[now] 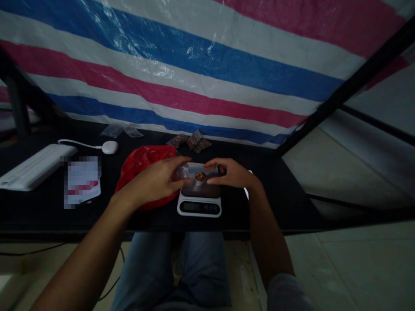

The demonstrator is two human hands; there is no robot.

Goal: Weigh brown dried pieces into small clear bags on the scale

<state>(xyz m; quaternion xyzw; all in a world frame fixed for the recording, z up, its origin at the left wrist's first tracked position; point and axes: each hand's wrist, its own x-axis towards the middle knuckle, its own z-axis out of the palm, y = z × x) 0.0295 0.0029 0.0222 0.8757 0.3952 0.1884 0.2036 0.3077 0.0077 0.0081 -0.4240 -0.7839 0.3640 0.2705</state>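
A small metal-looking cup (199, 182) stands on a kitchen scale (199, 211), filled with brown dried bits (200, 175). My left hand (158, 179) is at the cup's left, thumb and fingers apart. Some shiny clear plastic (181, 171) shows between them; whether it is gripped is unclear. From the other side my right hand (228, 173) curves toward the cup, open, its fingertips near the rim. Contact with the cup cannot be made out. Beneath my left hand and wrist lies a red plastic bag (139, 157), partly covered.
Several small clear bags of brown bits (194, 142) lie behind the scale. Flat clear bags (121, 130) are at the back left. Leftward are a white corded device (110, 147), a long white case (39, 166) and a blurred packet (83, 179). A striped sheet (194, 93) hangs behind.
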